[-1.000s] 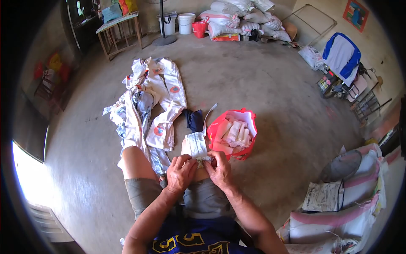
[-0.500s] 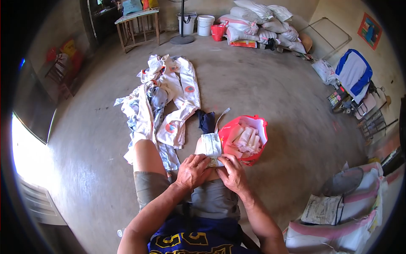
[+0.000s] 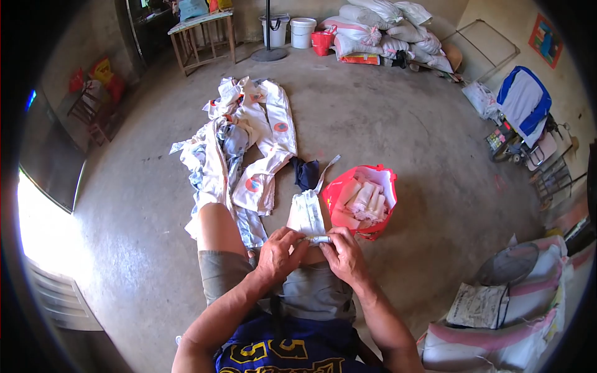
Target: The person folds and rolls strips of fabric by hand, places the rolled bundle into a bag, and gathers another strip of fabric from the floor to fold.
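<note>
A white cloth strip lies along my right thigh, its near end wound into a small tight roll. My left hand pinches the roll's left end. At the other end, my right hand grips it between thumb and fingers. Just right of the knee, a red bag stands on the floor with its top open. Several pale rolled pieces fill it. Beyond the knee lie a dark blue cloth and a heap of white printed fabric.
Stacked sacks, white buckets and a red bucket line the back wall, near a wooden table. More sacks are close on my right. A pale plastic chair stands at the left.
The near end of the strip has gone from a flatter fold to a rounder, tighter roll. Both hands stay at its ends, with the fingers slightly shifted.
</note>
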